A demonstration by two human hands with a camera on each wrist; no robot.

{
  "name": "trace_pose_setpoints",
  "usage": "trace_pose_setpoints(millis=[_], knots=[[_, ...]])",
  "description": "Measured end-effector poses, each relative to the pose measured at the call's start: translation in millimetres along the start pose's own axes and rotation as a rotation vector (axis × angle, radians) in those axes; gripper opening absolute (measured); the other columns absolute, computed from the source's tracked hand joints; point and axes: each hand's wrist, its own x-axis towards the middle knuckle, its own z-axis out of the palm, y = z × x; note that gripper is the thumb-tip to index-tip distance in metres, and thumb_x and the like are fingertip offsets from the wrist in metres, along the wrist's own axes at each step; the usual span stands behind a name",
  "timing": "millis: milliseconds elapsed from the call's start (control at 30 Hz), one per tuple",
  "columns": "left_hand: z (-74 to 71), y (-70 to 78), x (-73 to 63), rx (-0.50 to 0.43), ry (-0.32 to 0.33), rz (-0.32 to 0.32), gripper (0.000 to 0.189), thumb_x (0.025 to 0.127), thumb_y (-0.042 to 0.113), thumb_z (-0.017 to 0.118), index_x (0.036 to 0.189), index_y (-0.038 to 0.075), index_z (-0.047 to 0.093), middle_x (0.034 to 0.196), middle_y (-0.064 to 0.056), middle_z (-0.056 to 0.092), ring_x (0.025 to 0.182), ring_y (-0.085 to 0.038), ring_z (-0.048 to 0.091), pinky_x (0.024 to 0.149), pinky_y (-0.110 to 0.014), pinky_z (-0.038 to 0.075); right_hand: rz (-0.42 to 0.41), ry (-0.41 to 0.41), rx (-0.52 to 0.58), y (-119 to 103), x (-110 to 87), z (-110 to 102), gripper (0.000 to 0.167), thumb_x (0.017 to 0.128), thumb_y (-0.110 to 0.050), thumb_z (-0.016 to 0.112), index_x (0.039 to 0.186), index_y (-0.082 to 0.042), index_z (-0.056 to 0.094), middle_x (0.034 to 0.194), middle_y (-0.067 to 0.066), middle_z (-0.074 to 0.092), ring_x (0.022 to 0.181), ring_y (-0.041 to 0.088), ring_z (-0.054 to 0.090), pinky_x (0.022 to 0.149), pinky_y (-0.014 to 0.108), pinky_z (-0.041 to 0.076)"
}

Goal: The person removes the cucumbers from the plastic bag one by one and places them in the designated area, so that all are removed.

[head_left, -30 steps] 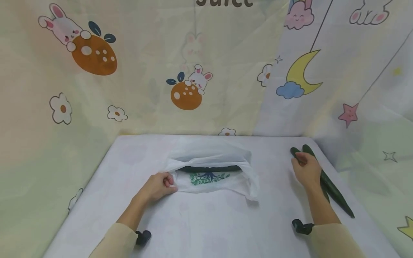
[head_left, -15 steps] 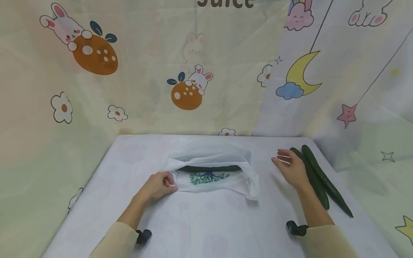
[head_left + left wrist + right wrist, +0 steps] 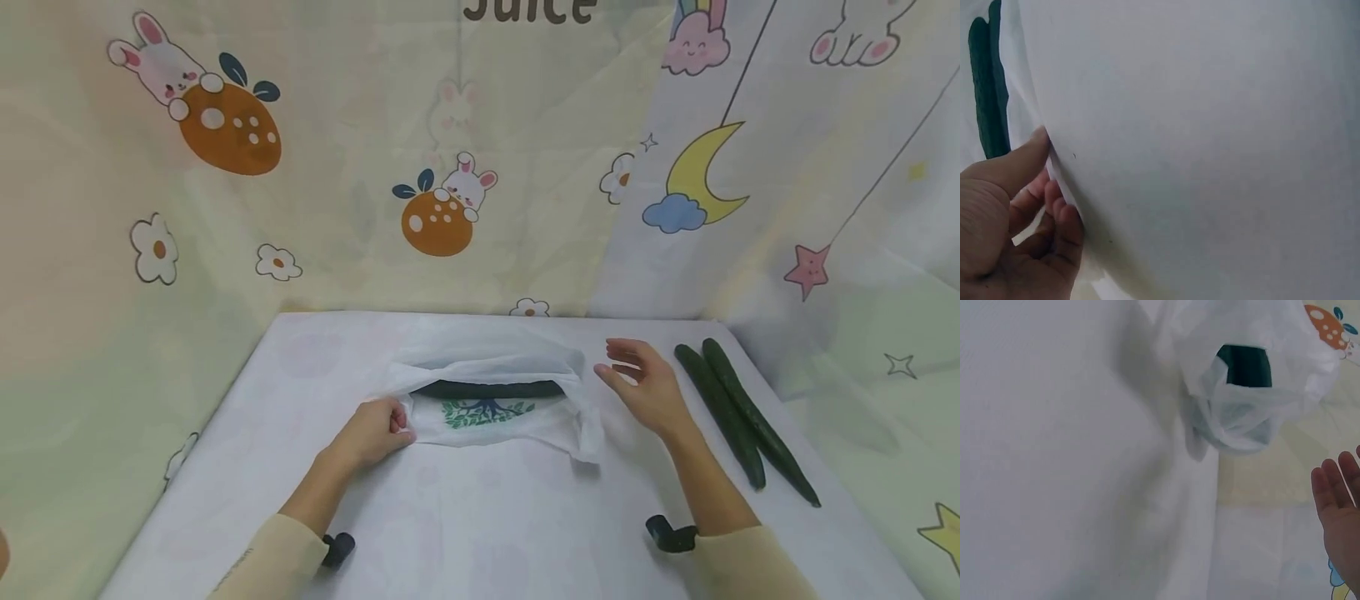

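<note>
A white plastic bag [image 3: 480, 429] with a green and blue tree print lies on the table, its mouth parted towards me. A dark green cucumber [image 3: 491, 390] shows inside, lying crosswise. My left hand [image 3: 375, 431] pinches the near left edge of the bag between thumb and fingers. In the left wrist view, the thumb [image 3: 1029, 153] presses at a white edge. To the right of the bag, my right hand [image 3: 647, 387] hovers with loosely spread fingers and holds nothing. Beyond it lie two long cucumbers, one on the left [image 3: 720, 417] and one on the right [image 3: 761, 421].
The white-covered table [image 3: 480, 533] ends at a patterned cloth backdrop [image 3: 337, 167] behind and at the sides. Both wrists carry small black cameras, a left one [image 3: 339, 550] and a right one [image 3: 670, 535], below the sleeves' cuffs.
My right hand has let go of the left cucumber of the pair and moved left towards the bag. The left hand keeps its pinch on the bag's edge, almost unmoved.
</note>
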Motion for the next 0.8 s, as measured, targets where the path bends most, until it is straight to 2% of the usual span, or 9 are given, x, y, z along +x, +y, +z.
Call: trace_pose_setpoints(millis=[167, 300, 400, 533, 667, 800], knots=[[0.3, 15.2, -1.8, 0.134, 0.008, 0.013, 0.024, 0.088, 0.020, 0.082, 0.087, 0.010, 0.060, 0.080, -0.002, 0.057, 0.076, -0.019, 0.053, 0.072, -0.036, 0.047, -0.083, -0.014, 0.075, -22, 0.9, 8, 0.047, 0.094, -0.017, 0.076, 0.137, -0.008, 0.058, 0.134, 0.016, 0.061, 0.123, 0.030, 0.062, 0.102, 0.024, 0.049], [-0.3, 24.0, -3.8, 0.254, 0.018, 0.036, 0.024, 0.088, 0.021, 0.083, 0.088, 0.009, 0.062, 0.084, -0.003, 0.058, 0.081, -0.022, 0.055, 0.080, -0.041, 0.049, -0.143, -0.044, 0.115, -58, -2.8, 14, 0.046, 0.093, -0.005, 0.075, 0.134, 0.000, 0.058, 0.132, 0.019, 0.060, 0.121, 0.037, 0.062, 0.102, 0.040, 0.051], [0.1, 24.7, -4.2, 0.302, 0.030, 0.059, 0.024, 0.087, 0.021, 0.083, 0.088, 0.009, 0.063, 0.085, -0.003, 0.058, 0.082, -0.022, 0.056, 0.081, -0.042, 0.050, -0.158, -0.074, 0.132, -83, -6.2, 21, 0.044, 0.091, 0.003, 0.074, 0.132, 0.005, 0.057, 0.130, 0.022, 0.060, 0.120, 0.042, 0.061, 0.100, 0.054, 0.050], [-1.9, 25.4, -3.5, 0.324, 0.043, 0.073, 0.026, 0.083, 0.021, 0.087, 0.085, 0.010, 0.063, 0.083, -0.002, 0.059, 0.078, -0.021, 0.055, 0.078, -0.042, 0.050, -0.176, -0.126, 0.156, -87, -7.7, 38, 0.044, 0.090, 0.002, 0.075, 0.131, 0.005, 0.058, 0.128, 0.022, 0.060, 0.120, 0.043, 0.061, 0.100, 0.057, 0.051], [-4.7, 26.1, -2.2, 0.319, 0.035, 0.055, 0.027, 0.080, 0.021, 0.089, 0.086, 0.011, 0.064, 0.083, -0.003, 0.061, 0.077, -0.021, 0.055, 0.078, -0.042, 0.050, -0.186, -0.160, 0.157, -74, -8.2, 58, 0.048, 0.090, -0.002, 0.078, 0.133, 0.002, 0.058, 0.130, 0.022, 0.060, 0.121, 0.040, 0.061, 0.100, 0.053, 0.052], [-5.0, 26.5, -1.0, 0.303, 0.023, 0.035, 0.028, 0.080, 0.022, 0.089, 0.089, 0.011, 0.065, 0.085, -0.002, 0.062, 0.078, -0.020, 0.055, 0.079, -0.042, 0.051, -0.197, -0.195, 0.185, -64, -6.9, 71, 0.050, 0.090, -0.007, 0.079, 0.134, -0.001, 0.059, 0.124, 0.020, 0.064, 0.115, 0.034, 0.065, 0.098, 0.049, 0.054]])
